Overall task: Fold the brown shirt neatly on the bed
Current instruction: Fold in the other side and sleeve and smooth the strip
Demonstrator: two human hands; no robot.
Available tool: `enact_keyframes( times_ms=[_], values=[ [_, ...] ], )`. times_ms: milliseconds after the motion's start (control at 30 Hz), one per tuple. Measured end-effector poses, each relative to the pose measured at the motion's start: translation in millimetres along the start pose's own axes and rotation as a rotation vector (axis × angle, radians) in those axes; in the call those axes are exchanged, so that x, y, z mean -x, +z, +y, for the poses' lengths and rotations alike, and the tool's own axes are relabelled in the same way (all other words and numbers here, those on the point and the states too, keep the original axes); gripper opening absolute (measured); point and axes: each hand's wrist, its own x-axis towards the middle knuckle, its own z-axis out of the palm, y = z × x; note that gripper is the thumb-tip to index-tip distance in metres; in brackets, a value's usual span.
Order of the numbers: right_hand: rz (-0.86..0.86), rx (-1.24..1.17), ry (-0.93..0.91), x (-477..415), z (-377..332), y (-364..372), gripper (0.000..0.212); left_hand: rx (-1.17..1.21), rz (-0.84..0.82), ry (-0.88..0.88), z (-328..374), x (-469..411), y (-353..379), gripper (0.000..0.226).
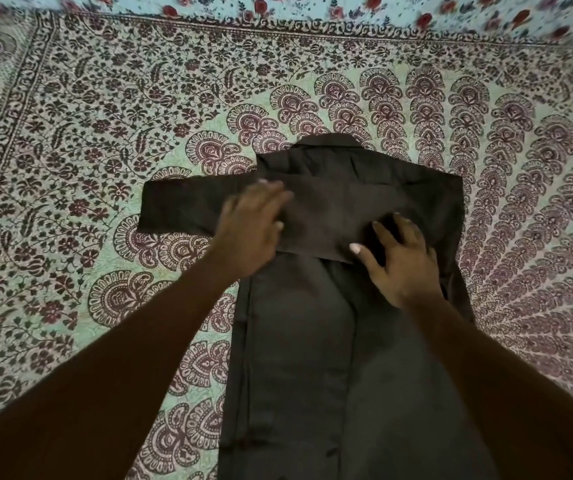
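Observation:
The brown shirt [313, 341] lies flat and lengthwise on the bed, collar at the far end. Its sides are folded in toward the middle. One sleeve [326, 216] is laid straight across the chest, and its cuff end sticks out past the shirt's left side onto the bedspread. My left hand [252, 226] rests flat on that sleeve at the shirt's left shoulder, fingers straight. My right hand [403, 261] presses with spread fingers on the sleeve's lower edge, right of centre. Neither hand grips the cloth.
The bed is covered by a pale green bedspread [105, 133] with a dark red and black floral print. A light blue cloth with red flowers [313, 8] runs along the far edge.

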Motion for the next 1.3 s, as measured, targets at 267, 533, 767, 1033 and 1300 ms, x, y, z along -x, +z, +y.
enact_keyframes(
  times_ms=[267, 533, 767, 1033, 1300],
  values=[
    [0.023, 0.045, -0.034, -5, 16, 4, 0.083, -0.330, -0.269, -0.065, 55, -6, 33, 0.071],
    [-0.035, -0.158, -0.165, -5, 48, 0, 0.059, -0.334, -0.305, -0.261, 91, -21, 26, 0.075],
    [-0.058, -0.126, -0.094, 20, 89, 13, 0.059, -0.170, -0.305, 0.430, 134, -31, 57, 0.056],
    [0.016, -0.221, 0.052, 64, 103, -3, 0.054, -0.240, -0.429, 0.036, 195, -74, 80, 0.060],
    [-0.058, -0.043, -0.044, 162, 118, 36, 0.063, -0.419, -0.428, -0.016, 223, -71, 87, 0.069]
  ],
)
